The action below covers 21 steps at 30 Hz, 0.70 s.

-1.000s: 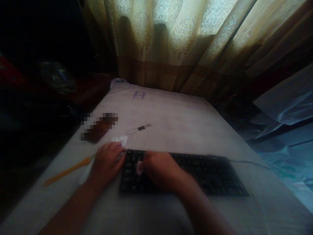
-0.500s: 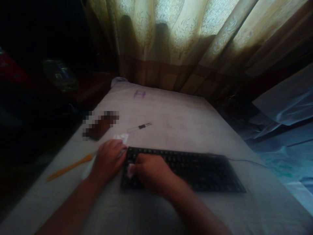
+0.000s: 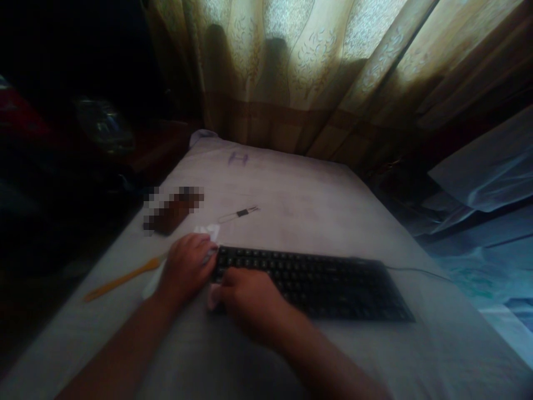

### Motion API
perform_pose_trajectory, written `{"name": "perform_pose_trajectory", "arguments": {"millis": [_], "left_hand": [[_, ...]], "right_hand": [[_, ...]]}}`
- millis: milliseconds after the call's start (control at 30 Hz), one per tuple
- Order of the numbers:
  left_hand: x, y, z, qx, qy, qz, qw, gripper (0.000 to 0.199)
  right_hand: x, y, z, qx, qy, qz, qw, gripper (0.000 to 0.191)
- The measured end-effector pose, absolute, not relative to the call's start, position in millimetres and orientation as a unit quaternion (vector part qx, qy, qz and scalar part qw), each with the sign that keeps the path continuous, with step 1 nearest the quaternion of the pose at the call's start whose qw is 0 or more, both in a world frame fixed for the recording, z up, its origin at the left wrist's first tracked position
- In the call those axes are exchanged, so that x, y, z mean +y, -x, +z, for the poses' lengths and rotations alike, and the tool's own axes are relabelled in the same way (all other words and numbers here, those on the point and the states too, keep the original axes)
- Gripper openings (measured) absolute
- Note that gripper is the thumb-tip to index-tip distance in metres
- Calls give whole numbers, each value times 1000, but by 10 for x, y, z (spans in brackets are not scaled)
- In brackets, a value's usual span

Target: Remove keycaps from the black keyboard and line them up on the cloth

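One black keyboard (image 3: 341, 286) lies flat beneath and to the right of the right hand (image 3: 250, 300), its long axis running crosswise, the right end slanted slightly nearer the person. Its cable (image 3: 420, 271) leaves near the far right corner, well apart from both hands. The right hand is closed on a small pink wad (image 3: 214, 296) at the keyboard's left end, and hides the keys under it. The left hand (image 3: 187, 266) lies just beside that end, fingers bent by the far corner; whether it grips anything, I cannot tell. White material (image 3: 152, 284) shows by its wrist and beyond its fingers. Left of this hand, a tool with an orange handle (image 3: 122, 280) slants outward and nearer. Beyond the hands lie a pixelated brown object (image 3: 172, 214) and a thin forked item (image 3: 242, 213), all on a pale cloth (image 3: 308, 211), with a patterned curtain (image 3: 312, 66) farthest off
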State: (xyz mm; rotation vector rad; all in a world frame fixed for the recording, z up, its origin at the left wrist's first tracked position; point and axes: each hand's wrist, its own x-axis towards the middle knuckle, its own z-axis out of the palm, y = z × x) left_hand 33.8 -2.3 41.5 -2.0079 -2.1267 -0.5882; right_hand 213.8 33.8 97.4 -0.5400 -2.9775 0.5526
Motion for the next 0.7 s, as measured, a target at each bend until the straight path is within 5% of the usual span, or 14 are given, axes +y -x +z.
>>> {"name": "perform_pose_trajectory", "arguments": {"millis": [700], "left_hand": [[-12, -303, 415, -712, 674, -172, 91, 26]], "right_hand": [[629, -3222, 1042, -923, 322, 211, 4, 28]]}}
